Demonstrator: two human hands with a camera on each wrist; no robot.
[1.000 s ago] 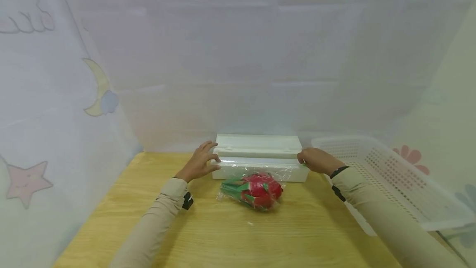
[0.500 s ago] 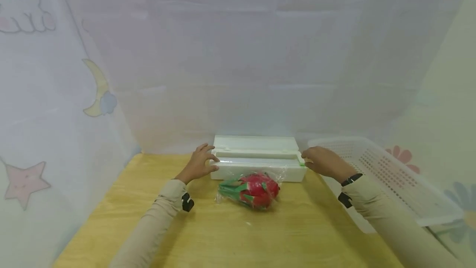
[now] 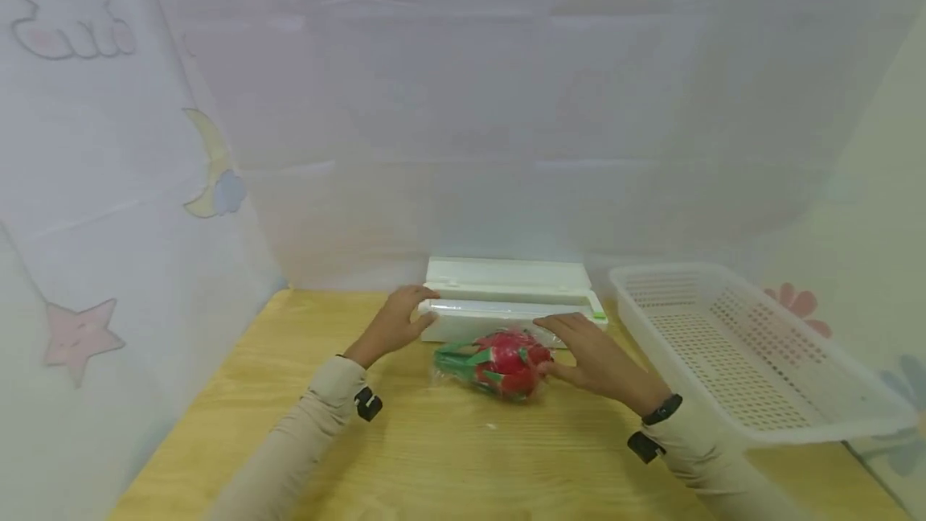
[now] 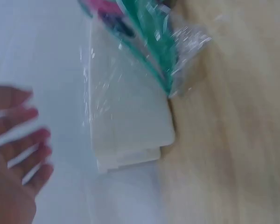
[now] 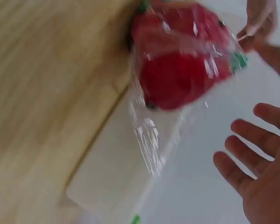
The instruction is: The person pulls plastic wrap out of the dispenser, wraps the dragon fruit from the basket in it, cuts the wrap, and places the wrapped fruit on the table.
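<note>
A red dragon fruit with green scales point(image 3: 506, 364), wrapped in clear film, lies in front of a long white cling film box point(image 3: 438, 331). The box's lid point(image 3: 506, 272) is tipped back, showing a roll inside, and a green piece point(image 3: 600, 315) sits at its right end. At the box's left end is my left hand point(image 3: 391, 326), fingers spread; in the left wrist view a gap shows between it and the box point(image 4: 130, 107). My right hand point(image 3: 600, 360) is beside the dragon fruit's right end, fingers extended and apart from it in the right wrist view.
On the right stands a white perforated plastic basket point(image 3: 723, 344). The wooden table point(image 3: 434, 465) meets a pale cloth wall point(image 3: 470, 103) just behind the box. Side cloths carry printed figures, such as a star point(image 3: 83, 336).
My right hand has left the box's right end and moved left and toward me, to the dragon fruit, its fingers opening out. The left hand stays near the box's left end.
</note>
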